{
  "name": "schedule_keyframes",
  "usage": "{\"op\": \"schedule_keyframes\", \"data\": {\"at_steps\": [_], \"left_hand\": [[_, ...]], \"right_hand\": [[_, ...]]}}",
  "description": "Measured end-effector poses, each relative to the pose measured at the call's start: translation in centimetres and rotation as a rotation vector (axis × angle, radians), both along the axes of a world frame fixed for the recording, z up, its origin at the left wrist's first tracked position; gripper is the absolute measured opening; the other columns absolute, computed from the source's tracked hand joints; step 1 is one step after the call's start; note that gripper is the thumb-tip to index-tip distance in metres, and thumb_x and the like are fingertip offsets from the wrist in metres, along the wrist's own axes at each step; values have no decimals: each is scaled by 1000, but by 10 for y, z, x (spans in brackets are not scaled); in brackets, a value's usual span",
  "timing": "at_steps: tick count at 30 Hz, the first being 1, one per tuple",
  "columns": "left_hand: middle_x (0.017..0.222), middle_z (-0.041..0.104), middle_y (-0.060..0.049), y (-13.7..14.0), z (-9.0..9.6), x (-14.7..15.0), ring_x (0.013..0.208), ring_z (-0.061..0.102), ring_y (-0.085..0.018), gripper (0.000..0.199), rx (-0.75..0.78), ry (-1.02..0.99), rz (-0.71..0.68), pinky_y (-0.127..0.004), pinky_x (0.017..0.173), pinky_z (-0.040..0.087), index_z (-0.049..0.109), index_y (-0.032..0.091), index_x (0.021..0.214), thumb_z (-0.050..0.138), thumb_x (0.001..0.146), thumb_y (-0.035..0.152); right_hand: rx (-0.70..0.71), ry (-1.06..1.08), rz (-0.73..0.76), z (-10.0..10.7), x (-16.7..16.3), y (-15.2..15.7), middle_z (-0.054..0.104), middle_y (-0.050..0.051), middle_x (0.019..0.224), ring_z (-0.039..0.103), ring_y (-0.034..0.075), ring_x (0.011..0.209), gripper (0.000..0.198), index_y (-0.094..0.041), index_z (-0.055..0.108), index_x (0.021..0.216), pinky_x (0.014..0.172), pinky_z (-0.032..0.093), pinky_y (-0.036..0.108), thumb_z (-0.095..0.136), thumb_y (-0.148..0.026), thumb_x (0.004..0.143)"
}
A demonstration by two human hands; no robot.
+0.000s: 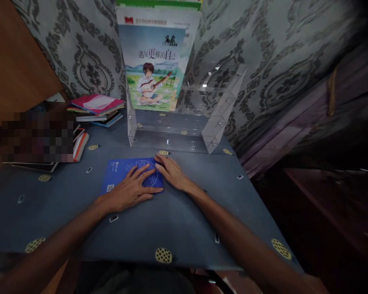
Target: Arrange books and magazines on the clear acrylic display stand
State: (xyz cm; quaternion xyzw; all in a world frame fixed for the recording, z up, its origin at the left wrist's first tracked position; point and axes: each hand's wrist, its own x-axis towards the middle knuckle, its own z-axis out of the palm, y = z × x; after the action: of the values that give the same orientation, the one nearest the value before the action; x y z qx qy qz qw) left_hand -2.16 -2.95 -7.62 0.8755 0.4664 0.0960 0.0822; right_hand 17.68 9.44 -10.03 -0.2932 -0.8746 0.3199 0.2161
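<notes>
Far L of the L hand (136, 185), a flat brown wood-look panel (21, 61). Below it, still well L of that hand, a stack w/ a white-and-orange book (80, 146) at its R side; most of the stack is pixelated, can't make out details. Just behind, up-L of the hand, a pile of thin books w/ a bright pink cover (96, 103) on top. Directly under the L hand, a rectangular blue paper-covered book (121, 173) w/ white print + small QR code, flat on the grey-blue cloth-covered desk (135, 241) w/ yellow dotted motifs. L hand: open, palm down, fingers spread over the blue book's R half. Beyond it, a clear acrylic rack (168, 141) w/ an upright illustrated book (155, 61) (blue-green cover, guitar player) in its L part. R hand (171, 171): open, fingers extended, tips at the blue book's far R corner, near the L fingertips; can't tell if its thumb touches. Up-R of R hand, grey curtain (282, 61) w/ dark ornamental pattern; farther R, purple cloth (282, 134).
</notes>
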Motion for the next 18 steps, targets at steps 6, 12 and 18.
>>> {"op": "schedule_keyframes", "data": {"at_steps": [6,12,18], "left_hand": [[166,25,1,-19,-1,-19,154,17,-30,41,-22,18,61,-60,122,19,47,50,143,40,103,47],[164,32,-7,-31,-10,-71,152,25,-29,51,-65,-5,343,-57,122,21,41,33,152,29,105,50],[149,54,-13,-18,-5,-121,145,40,-24,63,-76,-282,552,-48,120,28,28,14,155,25,102,49]], "right_hand": [[112,-80,19,0,2,-3,54,17,148,45,29,142,62,-17,41,150,122,26,57,44,-53,101],[213,-177,22,10,1,-11,53,18,148,43,30,143,57,-15,44,148,121,27,58,48,-47,101],[367,-270,124,24,-28,-23,58,16,144,42,32,144,43,-16,54,141,119,26,61,50,-34,102]]}}
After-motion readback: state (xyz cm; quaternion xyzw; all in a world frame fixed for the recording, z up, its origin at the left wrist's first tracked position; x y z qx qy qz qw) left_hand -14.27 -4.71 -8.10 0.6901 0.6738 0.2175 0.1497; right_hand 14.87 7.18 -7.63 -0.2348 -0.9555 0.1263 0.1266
